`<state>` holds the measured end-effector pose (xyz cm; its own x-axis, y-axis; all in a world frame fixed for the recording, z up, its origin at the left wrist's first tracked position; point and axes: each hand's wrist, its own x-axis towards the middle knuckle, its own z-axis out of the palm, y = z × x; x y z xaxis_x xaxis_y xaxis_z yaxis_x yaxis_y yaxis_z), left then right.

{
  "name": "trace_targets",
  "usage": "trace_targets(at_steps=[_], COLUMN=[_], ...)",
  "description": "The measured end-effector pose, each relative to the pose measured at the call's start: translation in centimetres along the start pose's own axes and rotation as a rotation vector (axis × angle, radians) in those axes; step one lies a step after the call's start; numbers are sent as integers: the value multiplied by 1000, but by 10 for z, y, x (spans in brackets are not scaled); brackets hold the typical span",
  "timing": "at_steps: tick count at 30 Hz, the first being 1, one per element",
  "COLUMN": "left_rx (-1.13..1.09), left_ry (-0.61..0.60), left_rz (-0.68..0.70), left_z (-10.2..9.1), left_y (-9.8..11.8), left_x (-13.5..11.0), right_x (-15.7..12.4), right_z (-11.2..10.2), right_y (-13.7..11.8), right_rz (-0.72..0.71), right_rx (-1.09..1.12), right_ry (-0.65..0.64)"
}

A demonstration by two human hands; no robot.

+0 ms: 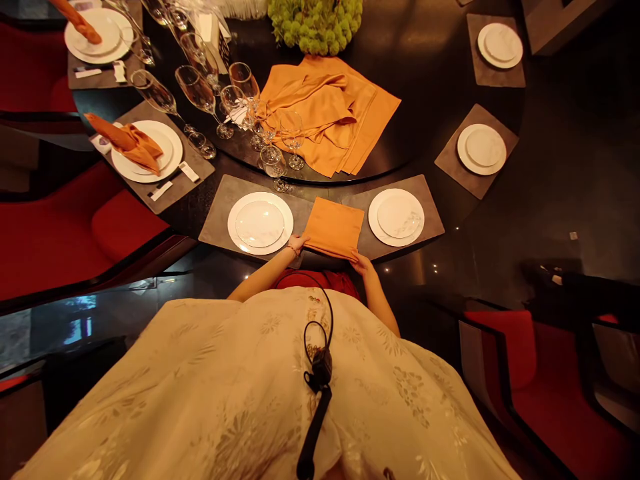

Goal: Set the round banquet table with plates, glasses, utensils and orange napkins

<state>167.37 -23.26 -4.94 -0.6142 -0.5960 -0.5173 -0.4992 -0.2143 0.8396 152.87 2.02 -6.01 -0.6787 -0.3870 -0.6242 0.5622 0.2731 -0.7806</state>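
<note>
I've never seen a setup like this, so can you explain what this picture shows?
This picture comes from a camera worn on a person's head, looking forward and down, so you see two bare hands, not a machine. The left hand and right hand touch a folded orange cloth napkin on a round dark table. Beside it sit a round white plate and another round white plate, on grey placemats. Clear stemmed glasses stand beyond.

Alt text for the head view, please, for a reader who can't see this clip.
The person's left hand and right hand touch opposite edges of a folded orange napkin on a dark round table, between two white plates. Beyond stand wine glasses and a loose orange cloth.
</note>
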Motion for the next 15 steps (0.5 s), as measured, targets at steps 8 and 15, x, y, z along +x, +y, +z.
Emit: trace_targets(at_steps=[8, 15], left_rx=[14, -28], left_ry=[-141, -2], left_rz=[254, -32], left_z=[-24, 2], left_y=[23, 13], left_x=[5, 5], right_x=[-12, -6], right_z=[-43, -5], right_y=[-31, -10], right_rz=[-455, -313], right_rx=[-299, -300], right_ry=[36, 300])
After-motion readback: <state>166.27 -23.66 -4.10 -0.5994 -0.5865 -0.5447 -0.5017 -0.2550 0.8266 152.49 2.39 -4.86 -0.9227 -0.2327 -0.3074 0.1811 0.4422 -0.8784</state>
